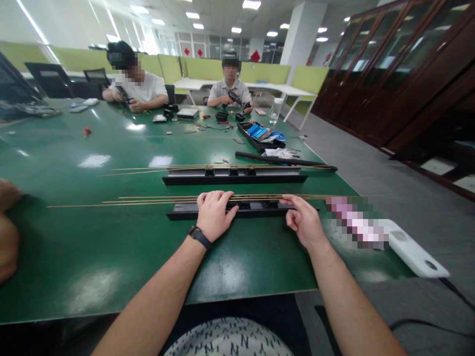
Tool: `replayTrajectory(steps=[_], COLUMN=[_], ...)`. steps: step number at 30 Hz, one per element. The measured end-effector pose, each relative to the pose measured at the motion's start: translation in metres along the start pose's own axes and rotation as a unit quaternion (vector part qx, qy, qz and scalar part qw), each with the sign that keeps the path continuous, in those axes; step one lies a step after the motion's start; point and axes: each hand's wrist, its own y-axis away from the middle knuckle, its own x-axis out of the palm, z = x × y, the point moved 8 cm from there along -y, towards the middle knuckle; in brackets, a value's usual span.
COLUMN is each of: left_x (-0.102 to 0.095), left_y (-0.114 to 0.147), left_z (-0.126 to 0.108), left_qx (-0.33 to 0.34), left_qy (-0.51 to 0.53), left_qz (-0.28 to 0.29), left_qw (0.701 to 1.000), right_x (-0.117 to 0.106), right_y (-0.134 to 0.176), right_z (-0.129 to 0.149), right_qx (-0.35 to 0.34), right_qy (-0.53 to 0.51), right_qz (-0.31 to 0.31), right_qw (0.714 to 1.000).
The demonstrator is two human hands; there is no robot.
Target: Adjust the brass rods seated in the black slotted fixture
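A long black rail [252,213] lies lengthwise across the green table, with dark blocks [272,203] along its top. Several thin brass-coloured rods [156,199] run over it and stick out past both ends. My left hand [215,212] is wrapped over the rail near its middle, fingers across the rods and thumb on the near side. At the rail's right end, my right hand [304,220] has its index finger stretched along the rods, the other fingers bent. Behind lies a second, similar black rail [237,179] with more rods [141,170] on it.
A white device [415,249] and a blurred pink item [352,222] lie on the right. Farther back are a black tube [285,159], gloves [280,153], an open black case [260,138] and a glass jar [275,110]. Two people sit opposite; another person's arm [7,237] shows at left.
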Motion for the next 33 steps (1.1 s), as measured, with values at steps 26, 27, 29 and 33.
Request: replayTrajectory(steps=[26, 27, 29, 33], left_x=[0.0, 0.0, 0.0, -0.001], left_y=[-0.001, -0.001, 0.0, 0.0], left_z=[0.0, 0.0, 0.0, -0.001], left_qx=[0.002, 0.002, 0.004, 0.009], left_qy=[-0.004, -0.004, -0.004, -0.007], left_qz=[0.002, 0.001, 0.0, -0.002], left_qw=[1.0, 1.0, 1.0, 1.0], right_x=[-0.005, -0.002, 0.001, -0.004], right_y=[-0.002, -0.001, 0.0, -0.001], right_z=[0.001, 0.0, 0.0, 0.001], right_qx=[-0.007, -0.004, -0.002, -0.012], right_qy=[-0.01, -0.008, -0.007, -0.01], right_qz=[-0.027, -0.012, 0.006, -0.018], right_qw=[1.0, 1.0, 1.0, 1.0])
